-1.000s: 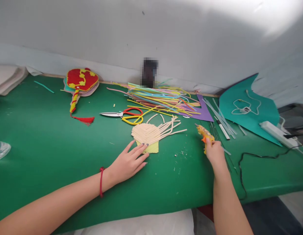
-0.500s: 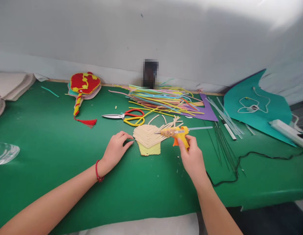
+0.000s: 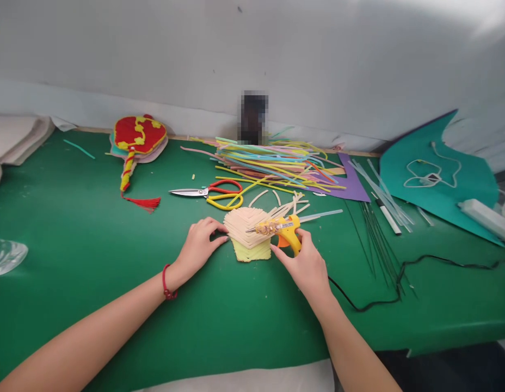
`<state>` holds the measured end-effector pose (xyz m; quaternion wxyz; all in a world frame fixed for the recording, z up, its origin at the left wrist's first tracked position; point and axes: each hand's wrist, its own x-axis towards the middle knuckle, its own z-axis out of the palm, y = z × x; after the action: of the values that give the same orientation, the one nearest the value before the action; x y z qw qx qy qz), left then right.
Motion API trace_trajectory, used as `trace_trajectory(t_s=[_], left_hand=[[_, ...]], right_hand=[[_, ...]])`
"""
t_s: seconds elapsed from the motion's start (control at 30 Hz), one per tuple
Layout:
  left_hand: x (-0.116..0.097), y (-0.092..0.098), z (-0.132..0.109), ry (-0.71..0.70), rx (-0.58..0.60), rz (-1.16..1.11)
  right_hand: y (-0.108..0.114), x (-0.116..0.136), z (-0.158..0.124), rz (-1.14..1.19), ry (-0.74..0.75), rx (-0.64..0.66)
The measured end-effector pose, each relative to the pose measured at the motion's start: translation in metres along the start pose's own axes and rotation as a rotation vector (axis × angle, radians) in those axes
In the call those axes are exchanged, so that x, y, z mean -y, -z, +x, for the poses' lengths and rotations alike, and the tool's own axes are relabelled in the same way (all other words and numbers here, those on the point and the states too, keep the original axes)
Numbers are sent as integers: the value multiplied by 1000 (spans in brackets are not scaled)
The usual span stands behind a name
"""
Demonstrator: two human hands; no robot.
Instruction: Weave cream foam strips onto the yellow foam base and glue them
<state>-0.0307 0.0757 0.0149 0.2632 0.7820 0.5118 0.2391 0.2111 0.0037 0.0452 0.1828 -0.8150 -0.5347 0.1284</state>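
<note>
My right hand [image 3: 307, 264] is wrapped round the yellow handle of a hot glue gun [image 3: 291, 231]. The gun's nozzle points left, over the surface of a cream and pale yellow craft piece [image 3: 244, 226] made of fuzzy strips laid in a V pattern. My right thumb lies close to the piece's lower right edge. At the left edge, the thumb and fingers of my left hand [image 3: 201, 245] pinch the piece. Loose cream strip ends [image 3: 291, 204] stick out at its upper right, partly behind the gun. Scissors [image 3: 214, 193] with red and yellow handles lie just behind.
Along the wall lies a pile of coloured fuzzy sticks [image 3: 269, 163]. A red and yellow fan with a tassel [image 3: 140, 133] is at the back left. Green wires [image 3: 373, 234], clear glue sticks [image 3: 381, 188], a marker [image 3: 388, 216] and a black cord [image 3: 364, 308] are to the right.
The glue gun has moved left and slightly down, its nozzle now further over the craft piece. My left fingers have come in onto the piece's left edge.
</note>
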Motion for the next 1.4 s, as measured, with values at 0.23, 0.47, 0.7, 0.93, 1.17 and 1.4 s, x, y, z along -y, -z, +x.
trace_trajectory(t_s=[0.23,0.47,0.7,0.93,1.17,1.4], left_hand=[[-1,2,3,-10,14,10],[2,0,1,-59,-9,-105],[-1,2,-8,-143,51,-220],[-4,1,-14,-312,293,-131],[-5,7,-14,-207,-46,-111],[1,1,-11,-143,-153,-61]], right_hand=[[-1,-3,1,7,6,-37],[0,-5,2,38,0,-38],[3,-7,3,49,-30,-70],[5,0,-8,5,27,-105],[-8,12,-19,-95,209,-137],[-21,15,-20,-184,364,-187]])
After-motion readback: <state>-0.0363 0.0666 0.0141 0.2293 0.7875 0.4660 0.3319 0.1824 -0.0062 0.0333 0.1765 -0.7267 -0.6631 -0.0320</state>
